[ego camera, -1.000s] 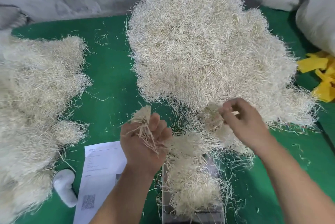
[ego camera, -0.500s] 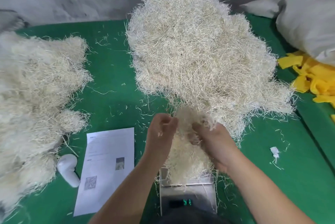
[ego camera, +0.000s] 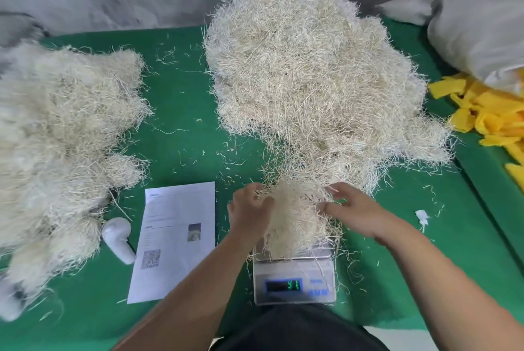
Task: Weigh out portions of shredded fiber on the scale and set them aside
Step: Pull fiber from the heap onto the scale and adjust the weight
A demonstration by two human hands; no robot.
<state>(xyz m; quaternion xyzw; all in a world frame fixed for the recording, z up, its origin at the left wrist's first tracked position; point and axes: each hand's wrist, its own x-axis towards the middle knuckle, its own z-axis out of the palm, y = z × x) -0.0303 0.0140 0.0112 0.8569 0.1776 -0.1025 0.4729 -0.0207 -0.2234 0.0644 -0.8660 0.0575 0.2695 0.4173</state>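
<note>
Head view: green felt-like table cover (ego camera: 181, 129) against a grey wall. Big loose heap of shredded fiber (ego camera: 312, 75) at centre-back, a second mass of set-aside fiber (ego camera: 56, 135) along the left edge. Printed sheet with QR code (ego camera: 173, 240) lies left of the scale, a small white device (ego camera: 119, 240) just beside the sheet. Yellow cloth strips (ego camera: 487, 112) and a pale sack (ego camera: 476, 27) at right.

Digital scale (ego camera: 295, 279) sits at near centre, display lit green; digits too blurred to trust. The portion on the pan (ego camera: 295, 217) is piled with its long axis running away from the person, its far end touching the big heap's near fringe.

Left hand (ego camera: 249, 214) is at the portion's left flank, fingers loosely curved into the strands, touching. Right hand (ego camera: 351, 211) is at the right flank, fingers spread fairly wide and mostly straight, tips in the fiber. The portion lies between the two hands, both equally near. Neither hand clearly grips a tuft; it looks like patting or trimming. Judged next: read the weight, then gather the portion from both sides and move it left to the set-aside mass.
</note>
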